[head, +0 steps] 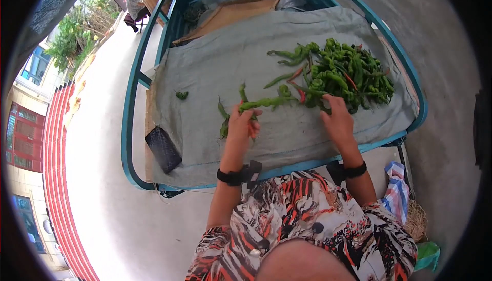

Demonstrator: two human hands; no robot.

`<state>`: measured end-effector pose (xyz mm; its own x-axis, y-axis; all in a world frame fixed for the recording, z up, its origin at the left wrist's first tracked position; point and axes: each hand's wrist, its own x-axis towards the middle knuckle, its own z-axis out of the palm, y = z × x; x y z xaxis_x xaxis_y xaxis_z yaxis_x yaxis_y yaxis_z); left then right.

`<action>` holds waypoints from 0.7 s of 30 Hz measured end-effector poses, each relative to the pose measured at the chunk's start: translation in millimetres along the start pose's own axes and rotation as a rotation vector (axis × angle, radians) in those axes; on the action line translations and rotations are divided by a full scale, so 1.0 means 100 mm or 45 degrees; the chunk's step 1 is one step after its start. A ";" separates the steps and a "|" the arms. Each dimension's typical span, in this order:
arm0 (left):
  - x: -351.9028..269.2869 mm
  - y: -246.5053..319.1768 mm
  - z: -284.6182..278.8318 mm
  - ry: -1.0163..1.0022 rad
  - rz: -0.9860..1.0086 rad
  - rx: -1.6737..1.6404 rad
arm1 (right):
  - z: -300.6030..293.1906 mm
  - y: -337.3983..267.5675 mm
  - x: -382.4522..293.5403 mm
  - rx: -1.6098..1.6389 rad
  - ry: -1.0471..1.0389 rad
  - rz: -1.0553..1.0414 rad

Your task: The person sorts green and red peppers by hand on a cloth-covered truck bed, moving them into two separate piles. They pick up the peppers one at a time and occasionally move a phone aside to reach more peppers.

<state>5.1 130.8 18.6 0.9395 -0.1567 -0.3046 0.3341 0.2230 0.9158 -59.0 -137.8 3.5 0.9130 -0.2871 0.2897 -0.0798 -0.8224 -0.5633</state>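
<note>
My left hand [241, 125] is closed around a small bunch of chili peppers, green and red. A long wrinkled green pepper [267, 102] sticks out of it to the right. My right hand [339, 117] is at the near left edge of a heap of green chili peppers [346, 71]. Its fingertips touch a green pepper [313, 92]; whether they grip it is hidden. Red peppers [301, 95] lie by the heap's left side. Left of my left hand are a few green peppers [223, 127], partly covered by it.
A grey woven cloth [207, 66] covers the cargo bed, with blue metal rails [134, 73] around it. A small green pepper [182, 95] and a dark block [163, 150] sit at left. Behind is a woven tray [238, 12]. A seated person [135, 6] is far off.
</note>
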 end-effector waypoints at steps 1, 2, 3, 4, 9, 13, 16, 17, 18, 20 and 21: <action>0.03 -0.02 0.03 0.004 0.004 -0.010 | -0.07 -0.07 0.01 -0.005 -0.003 -0.010; 0.07 -0.05 0.05 -0.061 -0.035 0.066 | -0.13 -0.16 0.01 0.136 -0.074 0.054; 0.08 -0.07 0.08 -0.124 -0.076 0.147 | -0.14 -0.25 0.00 0.281 -0.148 0.123; 0.10 -0.09 0.13 -0.116 -0.075 0.142 | -0.09 -0.33 -0.02 0.281 -0.155 0.116; 0.09 -0.11 0.37 -0.350 -0.173 0.237 | 0.30 -0.43 -0.08 0.278 -0.251 -0.276; 0.17 -0.23 0.17 -0.273 -0.165 0.233 | 0.28 -0.35 0.00 0.251 -0.353 -0.189; 0.20 -0.24 0.09 -0.149 -0.258 0.110 | 0.21 -0.12 0.17 0.249 -0.125 0.003; 0.21 -0.26 0.08 -0.136 -0.262 0.101 | 0.16 -0.06 0.23 0.257 -0.068 0.098; 0.24 -0.28 0.06 -0.196 -0.220 0.056 | 0.10 -0.04 0.29 0.261 -0.085 0.089; 0.27 -0.30 0.05 -0.230 -0.175 0.002 | -0.02 -0.11 0.41 0.120 0.421 -0.010; 0.28 -0.29 0.09 -0.216 -0.172 -0.005 | -0.08 -0.18 0.43 0.122 0.408 -0.018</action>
<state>21.2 111.1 -13.9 0.8599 -0.3453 -0.3759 0.4569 0.1926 0.8684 -21.8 -139.6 32.2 0.7401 -0.4286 0.5182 -0.0163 -0.7818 -0.6234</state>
